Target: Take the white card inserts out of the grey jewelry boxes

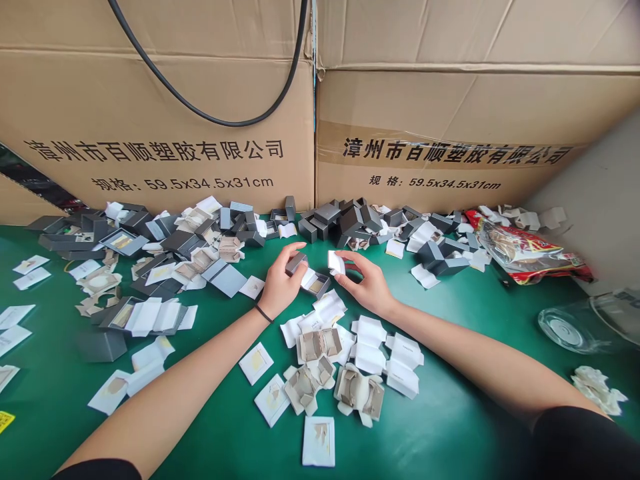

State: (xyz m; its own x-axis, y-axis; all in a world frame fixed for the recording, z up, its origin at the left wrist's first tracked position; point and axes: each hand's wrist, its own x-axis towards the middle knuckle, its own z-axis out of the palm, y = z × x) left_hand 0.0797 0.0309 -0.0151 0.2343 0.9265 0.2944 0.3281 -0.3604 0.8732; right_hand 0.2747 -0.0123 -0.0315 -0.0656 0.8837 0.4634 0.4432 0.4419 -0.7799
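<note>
My left hand (283, 277) is closed around a small dark grey box (316, 283), whose lid stands raised under the fingers and whose inside shows a pale lining. Just to its right, my right hand (367, 279) pinches a small folded white card insert (336, 263) between thumb and fingers. A short gap separates the insert from the box. Below the hands lies a group of white card inserts (370, 343), some unfolded. Several are turned over with torn brown undersides, such as the torn insert (359, 393). Flat white squares (319, 441) with torn patches lie nearer to me.
Heaps of dark grey boxes (327, 215) and torn card line the back of the green table (450, 413). Large cardboard cartons (165, 93) stand behind them, with a black cable (220, 121) hanging in front. At right are a red food packet (530, 250), a clear container (567, 330) and crumpled tissue (597, 388).
</note>
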